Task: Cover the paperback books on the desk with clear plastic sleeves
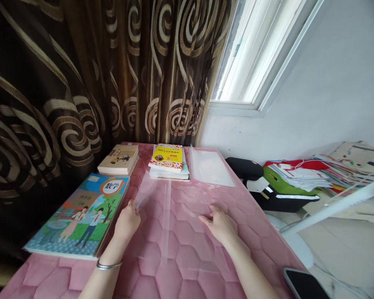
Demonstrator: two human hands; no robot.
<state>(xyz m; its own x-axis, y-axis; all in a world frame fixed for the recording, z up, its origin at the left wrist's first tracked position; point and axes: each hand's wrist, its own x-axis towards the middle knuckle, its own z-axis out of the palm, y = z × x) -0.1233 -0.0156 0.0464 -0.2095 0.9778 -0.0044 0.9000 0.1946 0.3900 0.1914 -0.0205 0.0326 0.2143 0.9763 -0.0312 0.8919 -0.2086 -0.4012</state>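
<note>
A clear plastic book cover (183, 232) lies spread on the pink quilted tabletop (149, 286), with a whitish strip running down its left part. My left hand (127, 220) is closed on the cover's left flap, thumb against the fingers, lifting that edge a little. On the cover's right part rests my right hand (220, 224), its fingers apart and thumb stretched out. Just left of my left hand is a stack of books topped by a blue-green maths textbook (84, 216).
Farther back sit a pile of tan books (120, 159) and a pile topped by a yellow book (167, 155). More clear covers (210, 166) lie at the back right. A phone (303, 284) is at the near right edge. A white stand (336, 203) and a stuffed green-black bin (286, 187) are beyond.
</note>
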